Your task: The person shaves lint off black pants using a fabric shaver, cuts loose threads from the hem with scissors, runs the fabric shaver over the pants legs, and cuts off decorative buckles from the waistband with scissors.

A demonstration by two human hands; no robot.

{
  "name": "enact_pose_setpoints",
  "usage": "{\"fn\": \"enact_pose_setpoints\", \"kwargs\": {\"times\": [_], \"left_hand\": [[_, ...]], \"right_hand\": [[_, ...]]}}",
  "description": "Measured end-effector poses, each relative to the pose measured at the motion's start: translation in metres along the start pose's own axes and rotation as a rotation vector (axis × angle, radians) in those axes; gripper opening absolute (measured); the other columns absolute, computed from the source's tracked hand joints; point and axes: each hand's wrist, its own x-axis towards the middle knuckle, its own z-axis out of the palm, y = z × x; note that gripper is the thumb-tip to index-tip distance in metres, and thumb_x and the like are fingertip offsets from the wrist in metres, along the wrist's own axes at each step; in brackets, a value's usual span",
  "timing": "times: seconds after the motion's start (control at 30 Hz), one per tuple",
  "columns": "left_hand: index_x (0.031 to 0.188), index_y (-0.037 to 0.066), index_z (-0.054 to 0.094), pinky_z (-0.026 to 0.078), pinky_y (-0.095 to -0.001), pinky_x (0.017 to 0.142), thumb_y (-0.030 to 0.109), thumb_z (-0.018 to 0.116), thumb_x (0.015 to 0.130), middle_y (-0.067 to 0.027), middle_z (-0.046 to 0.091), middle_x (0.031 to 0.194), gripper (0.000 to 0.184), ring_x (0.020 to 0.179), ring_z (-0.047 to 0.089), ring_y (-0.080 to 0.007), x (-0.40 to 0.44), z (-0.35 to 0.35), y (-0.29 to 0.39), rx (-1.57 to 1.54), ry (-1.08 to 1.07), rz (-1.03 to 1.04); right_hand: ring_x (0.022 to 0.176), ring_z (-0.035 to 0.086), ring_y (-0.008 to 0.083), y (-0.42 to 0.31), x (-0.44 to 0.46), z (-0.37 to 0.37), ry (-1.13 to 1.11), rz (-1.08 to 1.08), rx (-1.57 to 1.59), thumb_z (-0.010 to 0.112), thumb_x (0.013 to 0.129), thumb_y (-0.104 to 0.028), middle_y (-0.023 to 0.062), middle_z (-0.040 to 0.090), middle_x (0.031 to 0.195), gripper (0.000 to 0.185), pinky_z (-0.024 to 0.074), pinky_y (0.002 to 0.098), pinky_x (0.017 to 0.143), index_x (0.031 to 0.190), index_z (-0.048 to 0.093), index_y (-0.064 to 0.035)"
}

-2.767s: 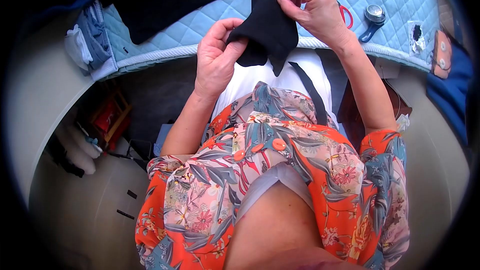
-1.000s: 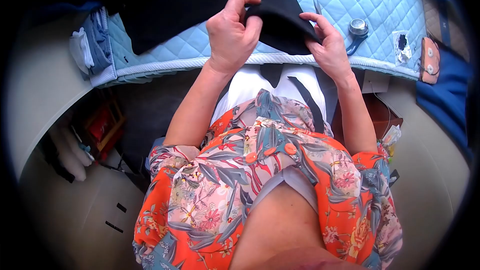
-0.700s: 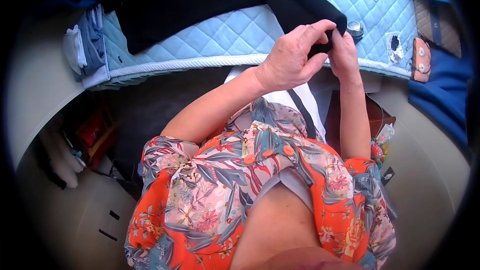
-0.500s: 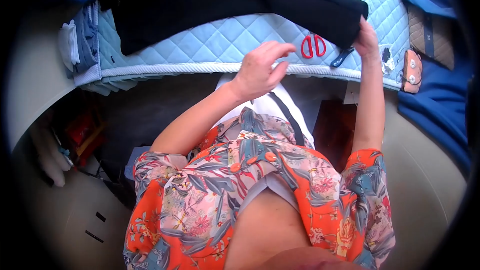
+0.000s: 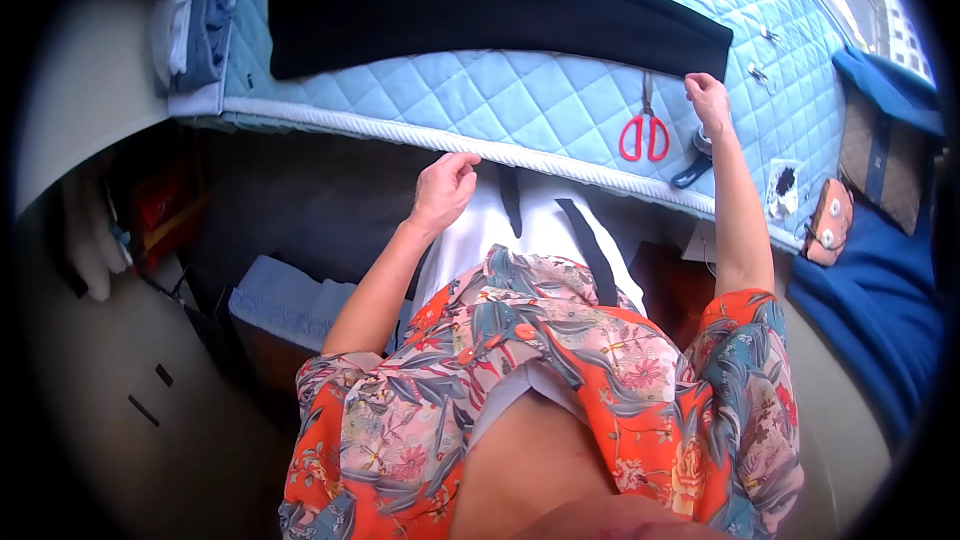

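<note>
A long black piece of cloth, like a trouser leg (image 5: 480, 15), lies flat across a light blue quilted bedspread (image 5: 440, 85). My right hand (image 5: 708, 103) is closed in a pinch at its lower right corner; whatever is between the fingertips is too small to make out. In front of the white bed edge, apart from the cloth, my left hand (image 5: 443, 192) has its fingers curled together, and I cannot see what they hold, if anything. Red-handled scissors (image 5: 645, 132) lie between the hands, their blades pointing toward the cloth. A dark blue-black object (image 5: 692, 172) sits partly behind my right wrist.
Small metal clips (image 5: 759, 73) lie on the bedspread at right. Near them are a white patch with a black mark (image 5: 782, 188) and a pinkish pouch (image 5: 830, 222). Blue fabric (image 5: 860, 310) drapes at far right. Folded grey cloth (image 5: 208, 25) rests at the left end.
My right hand has come down off the end of the cloth, which now lies flatter. My left hand has drawn back toward me and its fingers have closed. The scissors' blades are now uncovered.
</note>
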Motion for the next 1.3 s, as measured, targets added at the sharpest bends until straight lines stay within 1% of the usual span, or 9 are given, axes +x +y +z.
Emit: {"fn": "enact_pose_setpoints", "kwargs": {"times": [0.2,0.23,0.3,0.43,0.83,0.93,0.97,1.2,1.3], "left_hand": [[0.096,0.004,0.064,0.048,-0.0330,0.065,0.010,0.057,0.078,-0.0088,0.062,0.076,0.020,0.068,0.061,-0.0229,0.002,-0.012,-0.016,0.018,0.052,-0.058],[0.097,0.003,0.064,0.048,-0.0300,0.064,0.010,0.057,0.079,-0.0073,0.063,0.076,0.021,0.067,0.060,-0.0184,0.002,-0.013,-0.019,0.023,0.047,-0.063],[0.100,0.000,0.064,0.048,-0.0240,0.063,0.009,0.058,0.080,-0.0042,0.063,0.076,0.022,0.065,0.058,-0.0094,0.007,-0.023,-0.032,0.043,0.050,-0.065],[0.100,-0.001,0.064,0.049,-0.0243,0.065,0.011,0.060,0.080,-0.0045,0.064,0.077,0.024,0.067,0.060,-0.0093,0.024,-0.064,-0.052,0.005,0.033,-0.130],[0.097,0.003,0.066,0.048,-0.0237,0.063,0.009,0.062,0.079,-0.0022,0.064,0.073,0.019,0.066,0.058,-0.0092,0.179,-0.264,-0.055,0.174,0.233,0.064],[0.096,0.005,0.067,0.049,-0.0262,0.066,0.013,0.063,0.078,-0.0051,0.067,0.078,0.020,0.071,0.063,-0.0139,0.246,-0.296,-0.037,0.265,0.225,0.152],[0.094,0.007,0.067,0.051,-0.0336,0.070,0.014,0.061,0.075,-0.0082,0.067,0.077,0.022,0.073,0.065,-0.0232,0.263,-0.297,-0.025,0.287,0.259,0.222],[0.121,0.015,0.056,0.040,-0.0385,0.098,0.028,0.061,0.071,-0.0113,0.053,0.124,0.052,0.116,0.049,-0.0298,0.394,-0.284,0.045,0.592,0.145,0.334],[0.125,0.018,0.054,0.034,-0.0450,0.102,0.032,0.062,0.070,-0.0092,0.048,0.131,0.057,0.120,0.045,-0.0284,0.418,-0.262,0.069,0.743,0.178,0.392]], "right_hand": [[0.078,0.062,0.0128,-0.056,-0.031,0.054,-0.143,-0.160,-0.057,0.059,0.085,-0.015,0.0070,0.067,0.087,0.025,0.0486,0.0260,0.072,0.105,0.063,-0.0001],[0.081,0.066,0.0227,-0.067,-0.034,0.066,-0.135,-0.183,-0.025,0.058,0.082,-0.020,0.0120,0.068,0.088,0.028,0.0501,0.0318,0.076,0.104,0.064,-0.0048],[0.083,0.065,0.0253,-0.093,-0.045,0.087,-0.129,-0.309,-0.107,0.058,0.082,-0.019,0.0125,0.067,0.094,0.030,0.0504,0.0336,0.078,0.109,0.062,-0.0062],[0.106,0.055,0.0285,-0.146,-0.066,0.137,-0.155,-0.468,-0.296,0.061,0.080,-0.020,0.0102,0.058,0.117,0.043,0.0442,0.0392,0.091,0.122,0.053,-0.0139],[0.134,0.027,0.0270,-0.219,-0.105,0.202,-0.310,-0.088,-0.524,0.063,0.077,-0.017,0.0073,0.026,0.147,0.065,0.0324,0.0601,0.099,0.137,0.037,-0.0171],[0.135,0.027,0.0263,-0.226,-0.107,0.198,-0.374,0.004,-0.531,0.063,0.076,-0.017,0.0070,0.023,0.149,0.069,0.0317,0.0602,0.099,0.139,0.035,-0.0179],[0.135,0.026,0.0262,-0.225,-0.106,0.199,-0.381,0.010,-0.542,0.063,0.076,-0.017,0.0070,0.023,0.149,0.069,0.0316,0.0598,0.100,0.139,0.034,-0.0183],[0.134,0.029,0.0260,-0.250,-0.103,0.187,-0.475,0.070,-0.592,0.064,0.076,-0.018,0.0072,0.024,0.147,0.069,0.0330,0.0567,0.100,0.139,0.035,-0.0195],[0.132,0.032,0.0266,-0.248,-0.102,0.185,-0.489,0.039,-0.604,0.064,0.077,-0.020,0.0077,0.027,0.145,0.066,0.0342,0.0561,0.098,0.137,0.038,-0.0197]]}}
